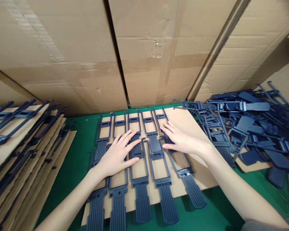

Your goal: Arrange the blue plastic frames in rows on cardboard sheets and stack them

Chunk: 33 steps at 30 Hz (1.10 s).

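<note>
Dark blue plastic parts, each an open frame with a ribbed paddle, lie in two overlapping rows on a cardboard sheet (185, 120). My left hand (119, 155) rests over the left and middle parts, fingers spread, and covers some of their frames. One lower-row part (140, 173) sits just right of its thumb. My right hand (180, 139) lies with fingers apart on the rightmost parts, at the overlap of an upper part (161, 116) and a lower part (186, 173). Neither hand is closed around anything. Whether each fingertip touches plastic is hard to tell.
At right is a tangled heap of the same blue parts (245, 125). Stacked cardboard sheets (60, 154) with parts between them stand at left. Large cardboard boxes (154, 73) wall off the back of the green table (74, 138). Several paddles overhang the sheet's front edge.
</note>
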Each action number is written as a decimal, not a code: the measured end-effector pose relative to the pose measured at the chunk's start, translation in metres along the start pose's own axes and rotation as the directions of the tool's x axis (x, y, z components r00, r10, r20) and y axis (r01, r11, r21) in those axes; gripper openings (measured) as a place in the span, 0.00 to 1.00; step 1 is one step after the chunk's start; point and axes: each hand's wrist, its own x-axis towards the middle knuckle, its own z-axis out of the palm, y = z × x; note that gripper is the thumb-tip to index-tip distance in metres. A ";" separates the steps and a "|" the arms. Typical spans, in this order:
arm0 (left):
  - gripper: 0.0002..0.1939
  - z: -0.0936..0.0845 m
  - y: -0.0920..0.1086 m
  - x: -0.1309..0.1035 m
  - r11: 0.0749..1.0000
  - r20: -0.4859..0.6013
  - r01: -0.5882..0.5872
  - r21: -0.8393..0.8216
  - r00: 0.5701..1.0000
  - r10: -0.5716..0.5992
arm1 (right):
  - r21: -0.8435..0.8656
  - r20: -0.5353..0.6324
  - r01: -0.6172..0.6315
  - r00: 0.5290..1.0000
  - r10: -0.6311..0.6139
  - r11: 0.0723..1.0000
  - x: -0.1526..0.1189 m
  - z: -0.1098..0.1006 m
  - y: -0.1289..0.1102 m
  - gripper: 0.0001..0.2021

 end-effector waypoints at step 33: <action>0.30 0.000 0.003 -0.002 1.000 -0.009 0.004 0.012 1.000 -0.004 | -0.027 -0.008 0.045 0.999 -0.045 0.999 0.003 0.005 0.000 0.41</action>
